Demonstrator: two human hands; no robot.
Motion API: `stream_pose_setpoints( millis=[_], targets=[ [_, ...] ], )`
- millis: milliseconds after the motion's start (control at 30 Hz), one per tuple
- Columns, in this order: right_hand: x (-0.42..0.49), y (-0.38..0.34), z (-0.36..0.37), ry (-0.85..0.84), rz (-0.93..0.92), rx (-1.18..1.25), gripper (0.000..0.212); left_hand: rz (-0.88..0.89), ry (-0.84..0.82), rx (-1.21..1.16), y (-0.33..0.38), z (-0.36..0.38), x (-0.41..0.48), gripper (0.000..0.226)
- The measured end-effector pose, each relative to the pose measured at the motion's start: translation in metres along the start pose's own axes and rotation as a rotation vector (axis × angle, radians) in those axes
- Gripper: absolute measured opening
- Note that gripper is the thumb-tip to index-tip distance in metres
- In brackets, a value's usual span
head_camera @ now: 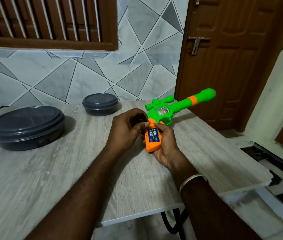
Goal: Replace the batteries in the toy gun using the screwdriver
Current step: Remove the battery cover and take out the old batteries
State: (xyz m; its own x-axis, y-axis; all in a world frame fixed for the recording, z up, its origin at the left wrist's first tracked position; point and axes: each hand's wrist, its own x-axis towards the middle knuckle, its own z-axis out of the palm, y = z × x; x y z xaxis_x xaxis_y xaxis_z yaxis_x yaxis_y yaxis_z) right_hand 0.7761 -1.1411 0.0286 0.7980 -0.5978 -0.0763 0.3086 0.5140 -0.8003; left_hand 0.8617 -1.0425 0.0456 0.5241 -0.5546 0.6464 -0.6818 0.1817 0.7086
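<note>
The toy gun (180, 105) lies near the desk's (50, 170) far right corner, its green barrel reaching past the far edge. The right hand (166, 146) grasps the orange grip from underneath, fingers wrapped around it. The grip's compartment is open, with two blue batteries (153, 135) side by side inside. The left hand (125, 129) is curled at the top of the grip, fingertips touching the orange plastic; something dark shows between its fingers, but I cannot tell whether it holds anything. Two dark lidded containers, a large one (26, 125) and a small one (100, 103), stand toward the far left.
</note>
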Motion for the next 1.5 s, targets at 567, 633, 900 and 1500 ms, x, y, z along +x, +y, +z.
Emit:
stream_pose_setpoints(
  millis=[567, 633, 900, 1500],
  targets=[
    [-0.003, 0.000, 0.000, -0.047, 0.051, -0.132, 0.034, -0.583, 0.136, -0.440, -0.012, 0.001, 0.011, 0.017],
    [-0.004, 0.000, 0.001, -0.045, 0.051, -0.126, 0.033, -0.612, 0.146, -0.460, -0.011, 0.002, 0.010, 0.018],
    [-0.003, 0.000, 0.003, -0.028, 0.039, -0.103, 0.030, -0.541, 0.213, -0.506, -0.003, 0.003, 0.008, 0.012],
    [0.009, 0.008, 0.001, 0.049, -0.061, 0.025, 0.026, -0.265, -0.039, 0.165, 0.020, 0.011, -0.006, 0.030]
  ],
)
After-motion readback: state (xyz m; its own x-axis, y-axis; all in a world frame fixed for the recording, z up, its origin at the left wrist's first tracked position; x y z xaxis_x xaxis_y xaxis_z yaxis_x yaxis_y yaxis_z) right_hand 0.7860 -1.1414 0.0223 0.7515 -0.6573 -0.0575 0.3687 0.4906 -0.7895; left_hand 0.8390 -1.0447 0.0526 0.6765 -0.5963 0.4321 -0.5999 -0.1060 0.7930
